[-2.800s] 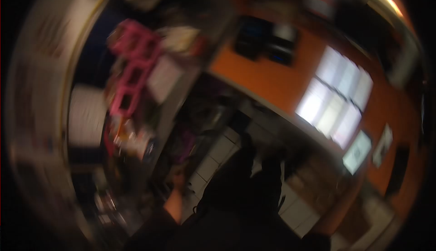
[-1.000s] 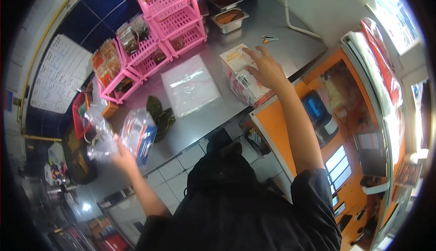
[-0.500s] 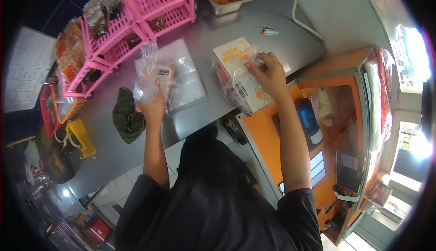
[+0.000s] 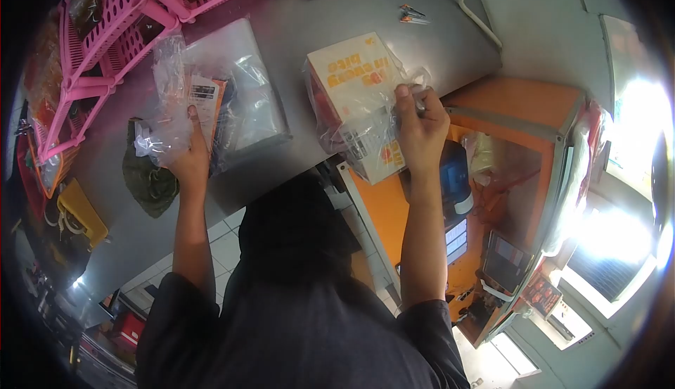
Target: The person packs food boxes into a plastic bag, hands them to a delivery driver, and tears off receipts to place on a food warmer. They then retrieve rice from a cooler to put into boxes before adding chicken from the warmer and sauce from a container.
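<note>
My left hand (image 4: pixel 190 155) is closed around a clear plastic bag (image 4: pixel 169 83) holding an orange-and-white packet with a printed label (image 4: pixel 205 100). Its thumb lies over the packet's lower part. On the right, my right hand (image 4: pixel 426 127) pinches the gathered end of another clear plastic bag (image 4: pixel 330 125). Inside that bag are white boxes with yellow-orange print (image 4: pixel 355 72), by the counter's front edge. A stack of clear plastic bags (image 4: pixel 249 97) lies flat on the counter between my hands. Under my left wrist rests a dark green cloth (image 4: pixel 148 178).
Pink plastic racks (image 4: pixel 105 13) with packets stand at the back left of the steel counter (image 4: pixel 295 9). Small pen-like items (image 4: pixel 413 15) lie at the back right. A yellow holder (image 4: pixel 82 209) sits at far left. An orange cabinet (image 4: pixel 517 100) holding devices stands to the right.
The view has shifted, so the racks and counter items appear further left and higher, and the boxes look larger. Both hands keep their bags; my right hand's fingers have closed more tightly on the bag end.
</note>
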The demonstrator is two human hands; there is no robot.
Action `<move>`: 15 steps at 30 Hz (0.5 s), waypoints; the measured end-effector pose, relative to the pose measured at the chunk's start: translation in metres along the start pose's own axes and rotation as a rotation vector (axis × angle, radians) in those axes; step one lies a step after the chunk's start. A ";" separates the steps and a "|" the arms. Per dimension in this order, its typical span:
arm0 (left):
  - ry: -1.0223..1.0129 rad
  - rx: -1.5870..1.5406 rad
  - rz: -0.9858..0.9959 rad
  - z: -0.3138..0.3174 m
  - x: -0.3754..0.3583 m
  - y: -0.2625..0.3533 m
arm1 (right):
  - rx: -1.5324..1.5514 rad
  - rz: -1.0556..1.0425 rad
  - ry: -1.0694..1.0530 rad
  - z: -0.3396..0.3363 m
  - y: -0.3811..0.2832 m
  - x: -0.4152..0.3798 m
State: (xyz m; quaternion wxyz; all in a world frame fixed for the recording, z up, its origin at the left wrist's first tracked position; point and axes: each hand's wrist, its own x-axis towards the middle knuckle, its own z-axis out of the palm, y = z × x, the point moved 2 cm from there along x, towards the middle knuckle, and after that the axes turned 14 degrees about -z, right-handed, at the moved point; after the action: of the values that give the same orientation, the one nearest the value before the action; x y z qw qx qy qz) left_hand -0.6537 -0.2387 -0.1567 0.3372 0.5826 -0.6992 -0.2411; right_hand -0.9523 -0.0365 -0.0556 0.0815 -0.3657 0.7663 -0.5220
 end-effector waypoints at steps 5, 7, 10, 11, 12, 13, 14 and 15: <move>0.011 0.122 -0.008 -0.005 -0.005 -0.003 | 0.321 0.125 0.111 0.012 -0.025 -0.008; -0.061 0.144 -0.076 -0.006 -0.005 -0.005 | 0.474 0.183 0.236 0.018 -0.035 -0.010; -0.068 -0.079 -0.197 -0.008 -0.006 0.013 | 0.598 0.238 0.360 0.027 -0.050 -0.018; -0.056 -0.079 -0.194 -0.010 -0.005 0.013 | 0.607 0.232 0.354 0.031 -0.054 -0.021; -0.014 -0.094 -0.123 -0.010 -0.004 0.013 | 0.548 0.227 0.332 0.034 -0.057 -0.022; 0.025 -0.109 -0.050 -0.009 -0.004 0.014 | 0.488 0.222 0.313 0.035 -0.059 -0.022; 0.028 -0.110 -0.045 -0.010 -0.003 0.013 | 0.492 0.218 0.316 0.034 -0.055 -0.020; 0.024 -0.032 -0.032 -0.010 -0.003 0.013 | 0.420 0.215 0.301 0.032 -0.049 -0.018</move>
State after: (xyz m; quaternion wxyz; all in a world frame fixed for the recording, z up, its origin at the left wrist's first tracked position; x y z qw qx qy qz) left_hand -0.6543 -0.2329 -0.1413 0.3510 0.5910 -0.6817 -0.2504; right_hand -0.8999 -0.0574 -0.0322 0.0955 -0.1760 0.6793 -0.7060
